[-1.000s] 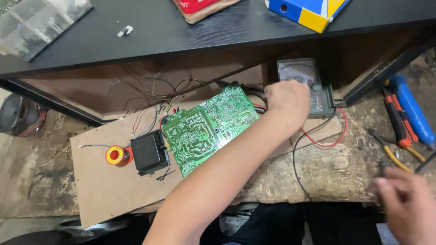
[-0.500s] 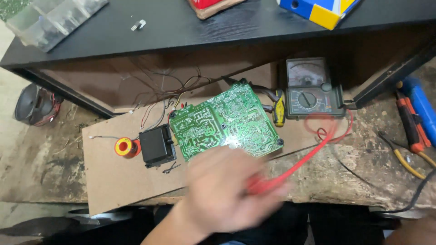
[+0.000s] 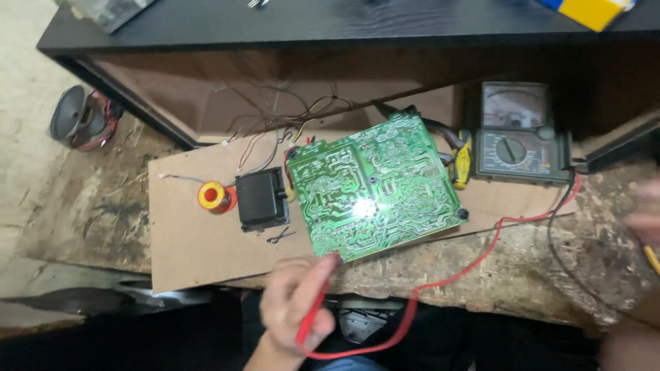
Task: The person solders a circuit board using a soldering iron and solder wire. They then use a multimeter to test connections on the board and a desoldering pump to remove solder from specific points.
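A green circuit board [image 3: 375, 185] lies solder side up on a brown cardboard sheet [image 3: 192, 240]. My left hand [image 3: 292, 309] is at the board's near edge, shut on a red test probe [image 3: 317, 302] whose tip meets the board's lower left corner. Its red lead [image 3: 481, 254] loops right to an analog multimeter [image 3: 519, 134] behind the board. My right hand [image 3: 643, 213] is a blur at the right edge. A yellow object [image 3: 652, 257] shows just below it, and I cannot tell whether the hand holds it.
A black box-shaped part [image 3: 261, 199] and an orange solder spool [image 3: 214, 197] sit left of the board. Thin wires trail under a black table [image 3: 344, 27]. A loudspeaker [image 3: 79, 117] lies at far left. The worn wooden bench [image 3: 536, 275] runs along the front.
My left hand has left the multimeter, come back toward me with the red probe, and set its tip at the board's near edge. The view shifted left.
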